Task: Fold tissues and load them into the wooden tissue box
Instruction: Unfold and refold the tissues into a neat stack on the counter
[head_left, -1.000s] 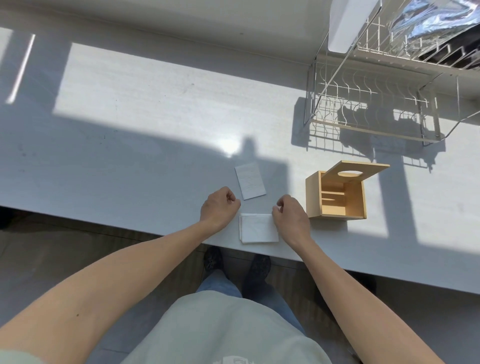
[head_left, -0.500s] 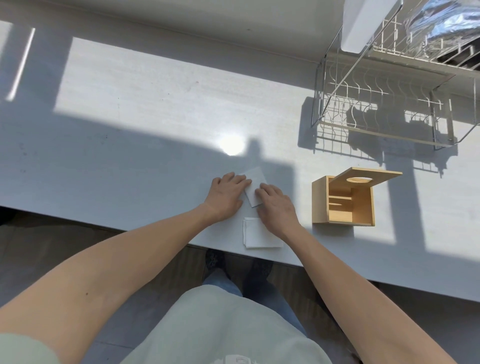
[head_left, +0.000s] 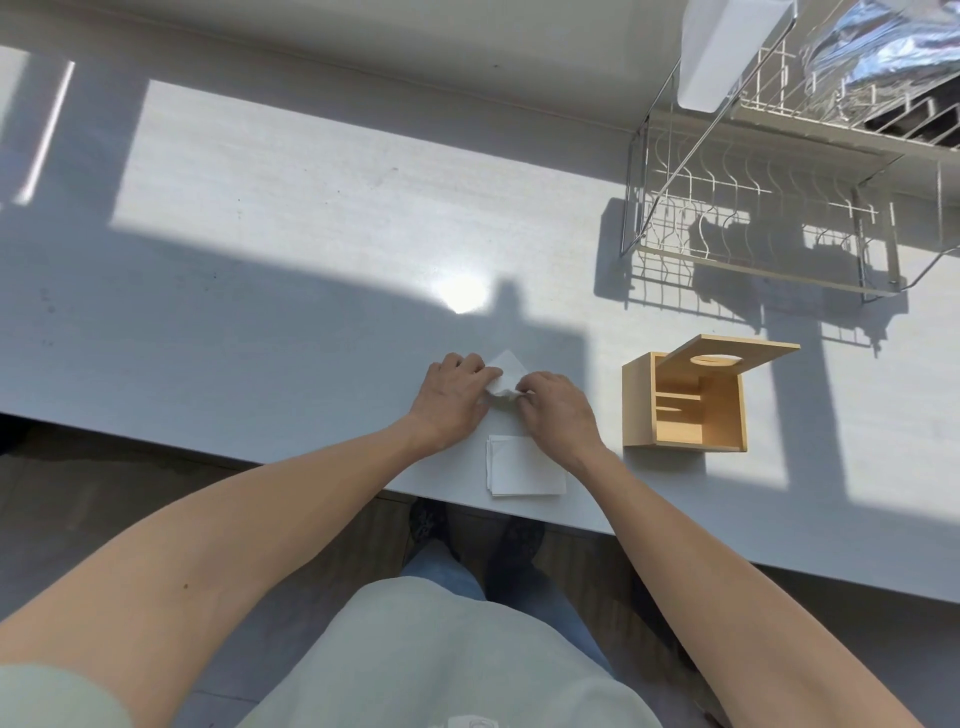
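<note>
A small white tissue (head_left: 505, 374) is pinched between my left hand (head_left: 453, 396) and my right hand (head_left: 557, 409), lifted slightly off the white counter (head_left: 260, 291) and crumpled at its near edge. A folded white tissue (head_left: 524, 466) lies flat just below my hands, near the counter's front edge. To the right stands the wooden tissue box (head_left: 685, 400), its open side facing me and its lid with an oval hole (head_left: 737, 354) tilted up.
A wire dish rack (head_left: 753, 208) stands at the back right, with a white object (head_left: 722, 47) and crinkled foil (head_left: 883, 47) above it. The counter's front edge runs diagonally below the folded tissue. My shoes and the dark floor show beneath.
Both hands left the folded tissue by the front edge and moved up to the second tissue. They now pinch it and its near edge is lifted.
</note>
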